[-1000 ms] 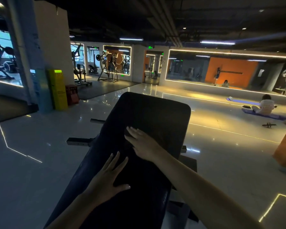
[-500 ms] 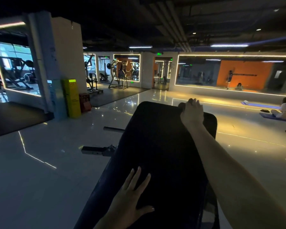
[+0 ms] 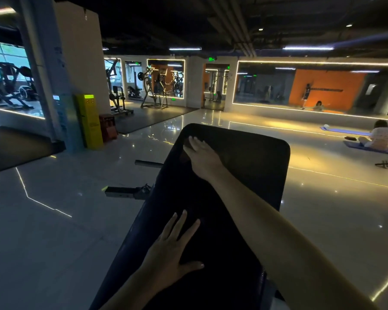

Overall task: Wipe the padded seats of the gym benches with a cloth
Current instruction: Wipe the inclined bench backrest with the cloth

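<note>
Left hand [image 3: 168, 251] at six o'clock, right hand [image 3: 203, 156] at eleven, both flat, fingers straight, on the black padded bench seat [image 3: 244, 175]; likely slick, yielding: press palm-flat. Cloth indiscernible.

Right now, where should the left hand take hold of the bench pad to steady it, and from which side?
Probably the bench pad along its long left edge, beside where the left hand lies flat, coming from the left with fingers over the top. The pad is a wide flat slab, so only its edges offer a grip, and the right hand presses at the far left corner.
</note>
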A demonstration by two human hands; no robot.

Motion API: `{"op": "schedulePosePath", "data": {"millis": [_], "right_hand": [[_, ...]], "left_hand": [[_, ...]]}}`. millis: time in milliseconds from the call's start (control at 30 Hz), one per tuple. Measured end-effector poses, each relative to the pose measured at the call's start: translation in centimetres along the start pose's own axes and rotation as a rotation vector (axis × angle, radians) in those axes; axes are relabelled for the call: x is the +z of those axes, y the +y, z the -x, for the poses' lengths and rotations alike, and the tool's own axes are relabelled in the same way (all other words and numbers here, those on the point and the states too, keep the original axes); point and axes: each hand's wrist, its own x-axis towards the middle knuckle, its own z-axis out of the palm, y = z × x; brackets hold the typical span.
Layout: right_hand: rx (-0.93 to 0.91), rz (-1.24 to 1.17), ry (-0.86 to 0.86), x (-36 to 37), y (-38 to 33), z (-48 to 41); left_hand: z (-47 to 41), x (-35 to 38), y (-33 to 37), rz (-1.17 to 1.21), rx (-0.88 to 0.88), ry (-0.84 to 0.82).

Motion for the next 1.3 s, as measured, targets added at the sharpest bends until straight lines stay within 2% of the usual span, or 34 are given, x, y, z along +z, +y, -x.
{"op": "schedulePosePath", "data": {"millis": [200,267,400,567,667,767,933,1033,1100,1300], "right_hand": [[0.409,0.047,0.174,-2.8,6.7,0.9],[0.461,0.029,0.176,-3.0,7.5,1.2],[0.347,-0.025,0.161,-2.1,5.3,2.0],[-0.084,0.016,-0.041,0.7,0.3,6.1],[-0.234,0.027,-0.124,1.4,0.4,7.3],[-0.189,0.049,-0.097,0.9,1.7,6.6],[0.291,0.034,0.146,-1.9,5.5,3.1],[0.467,0.008,0.171,-3.0,7.1,1.6],[0.435,0.002,0.16,-2.9,7.1,1.5],[0.014,-0.022,-0.013,-1.5,4.1,6.4]], "left_hand": [[-1.1,-1.2,-0.4,-0.02,0.01,-0.023],[-1.4,-1.5,-0.3,-0.022,0.006,-0.034],[-2.3,-2.5,-0.6,0.002,0.006,-0.052],[-4.5,-4.0,-0.4,0.076,-0.024,-0.033],[-4.9,-4.1,-0.3,0.054,-0.024,-0.023],[-4.8,-3.9,-0.2,0.072,-0.017,-0.015],[-4.9,-4.1,-0.2,0.092,-0.006,-0.007],[-5.0,-4.3,-0.3,0.107,-0.017,-0.021],[-5.1,-4.5,-0.3,0.111,-0.018,-0.032],[-5.2,-4.4,-0.5,0.083,-0.051,-0.029]]}}
